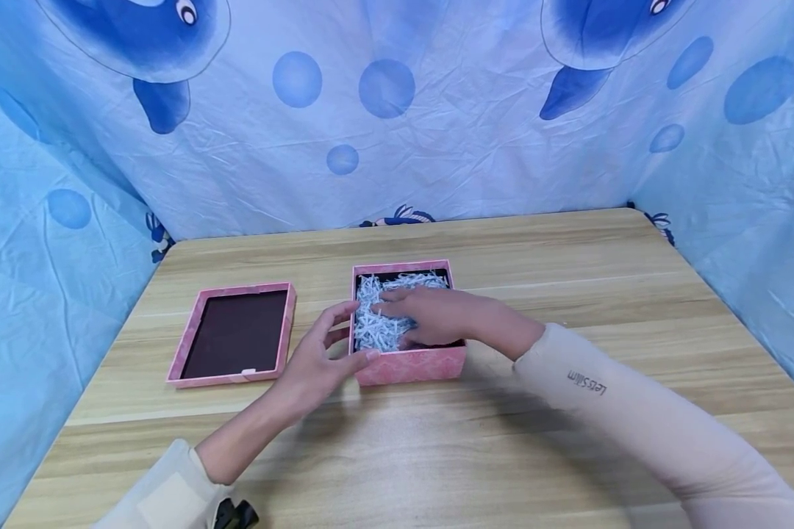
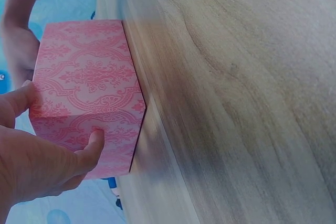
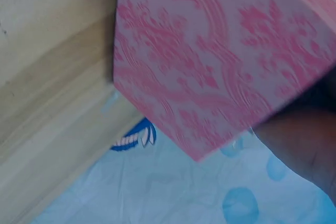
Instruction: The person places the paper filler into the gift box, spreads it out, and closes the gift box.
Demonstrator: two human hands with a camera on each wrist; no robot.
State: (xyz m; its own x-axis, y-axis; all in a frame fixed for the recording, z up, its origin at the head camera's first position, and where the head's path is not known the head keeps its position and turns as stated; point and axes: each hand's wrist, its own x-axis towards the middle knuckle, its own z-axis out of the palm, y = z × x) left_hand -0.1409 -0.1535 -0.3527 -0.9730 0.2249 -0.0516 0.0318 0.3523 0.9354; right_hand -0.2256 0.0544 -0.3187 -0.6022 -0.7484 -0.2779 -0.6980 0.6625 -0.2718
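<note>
Fingers half-curved, the left hand [image 1: 312,369] holds the pink box [image 1: 412,366] at frame centre, the right hand [image 1: 440,314] touching its shredded paper [image 1: 376,330] with spread fingers.

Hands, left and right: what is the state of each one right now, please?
Left hand: open, touching the pink box at its near left corner.
Right hand: open, spread over the shredded paper inside the box; what lies beneath is hidden.

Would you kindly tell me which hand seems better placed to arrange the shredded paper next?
Probably the right: the right hand reaches into the pink box, over the shredded paper, while the left hand is outside, at the box's corner.
</note>
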